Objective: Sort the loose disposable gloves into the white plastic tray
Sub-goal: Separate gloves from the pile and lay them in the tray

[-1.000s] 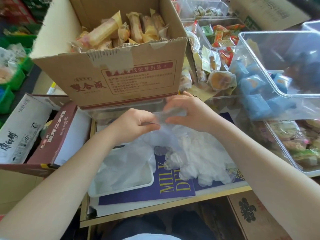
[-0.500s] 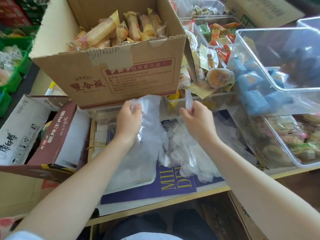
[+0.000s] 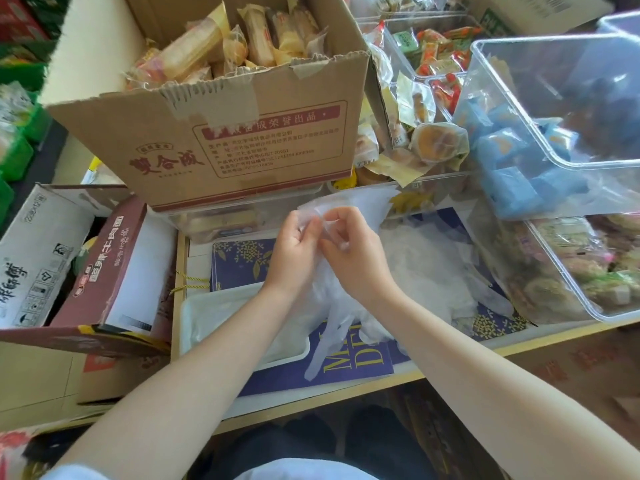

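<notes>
Crowding the desk: a cardboard snack box (image 3: 221, 133) and clear bins (image 3: 554, 133). Both hands, left (image 3: 294, 251) and right (image 3: 353, 258), pinch one glove (image 3: 332, 327) hanging beside the white tray (image 3: 194, 323); loose gloves (image 3: 433, 268) sit right.

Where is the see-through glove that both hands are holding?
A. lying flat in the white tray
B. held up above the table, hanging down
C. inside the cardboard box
B: the left hand and right hand pinch the glove at its top, and it hangs down beside the white tray.
</notes>
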Action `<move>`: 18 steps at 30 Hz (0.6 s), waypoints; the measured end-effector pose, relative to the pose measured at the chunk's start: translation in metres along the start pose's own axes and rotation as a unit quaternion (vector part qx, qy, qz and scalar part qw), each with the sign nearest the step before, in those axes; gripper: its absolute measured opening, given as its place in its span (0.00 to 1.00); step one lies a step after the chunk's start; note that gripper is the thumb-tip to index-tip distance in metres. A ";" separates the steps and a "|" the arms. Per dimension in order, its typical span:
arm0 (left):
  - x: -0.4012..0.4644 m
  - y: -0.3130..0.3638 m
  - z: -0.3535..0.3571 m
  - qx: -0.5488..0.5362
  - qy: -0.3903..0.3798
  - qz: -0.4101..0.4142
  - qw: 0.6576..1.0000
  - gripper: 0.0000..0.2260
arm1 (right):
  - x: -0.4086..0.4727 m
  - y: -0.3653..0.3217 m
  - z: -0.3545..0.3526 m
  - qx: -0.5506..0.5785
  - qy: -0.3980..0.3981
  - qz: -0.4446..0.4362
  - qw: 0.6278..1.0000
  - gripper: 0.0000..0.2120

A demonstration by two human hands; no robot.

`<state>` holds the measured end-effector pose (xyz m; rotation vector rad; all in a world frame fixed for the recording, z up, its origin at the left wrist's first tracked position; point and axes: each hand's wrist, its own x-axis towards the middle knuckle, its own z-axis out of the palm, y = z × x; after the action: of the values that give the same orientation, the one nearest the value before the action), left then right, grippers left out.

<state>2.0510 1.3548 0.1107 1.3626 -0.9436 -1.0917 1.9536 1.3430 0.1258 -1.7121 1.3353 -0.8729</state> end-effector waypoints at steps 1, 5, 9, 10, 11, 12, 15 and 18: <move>-0.001 0.000 0.000 -0.014 -0.003 -0.011 1.000 0.05 | -0.002 0.001 0.001 0.002 -0.002 -0.011 1.000 0.11; -0.006 0.004 0.000 -0.103 -0.016 -0.072 0.992 0.12 | -0.006 0.004 0.005 -0.017 -0.003 -0.079 0.997 0.16; -0.008 0.009 -0.008 -0.147 -0.068 -0.083 0.983 0.17 | -0.012 0.006 0.004 -0.061 -0.021 -0.134 0.989 0.11; -0.008 0.012 -0.008 -0.143 -0.070 -0.082 0.984 0.14 | -0.014 0.005 0.004 -0.079 -0.029 -0.148 0.985 0.11; -0.008 0.013 -0.008 -0.141 -0.062 -0.085 0.984 0.10 | -0.015 0.005 0.004 -0.096 -0.035 -0.160 0.982 0.11; -0.008 0.014 -0.008 -0.142 -0.046 -0.095 0.984 0.07 | -0.014 0.006 0.003 -0.110 -0.039 -0.167 0.979 0.12; -0.003 0.014 -0.010 -0.127 0.011 -0.142 0.982 0.08 | -0.014 0.009 -0.001 -0.149 -0.063 -0.153 0.975 0.13; 0.006 0.017 -0.014 -0.111 0.047 -0.162 0.979 0.08 | -0.020 0.010 -0.007 -0.210 -0.063 -0.187 0.958 0.13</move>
<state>2.0670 1.3516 0.1272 1.3965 -0.5234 -1.3220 1.9388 1.3599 0.1189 -2.3663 1.1863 -0.6951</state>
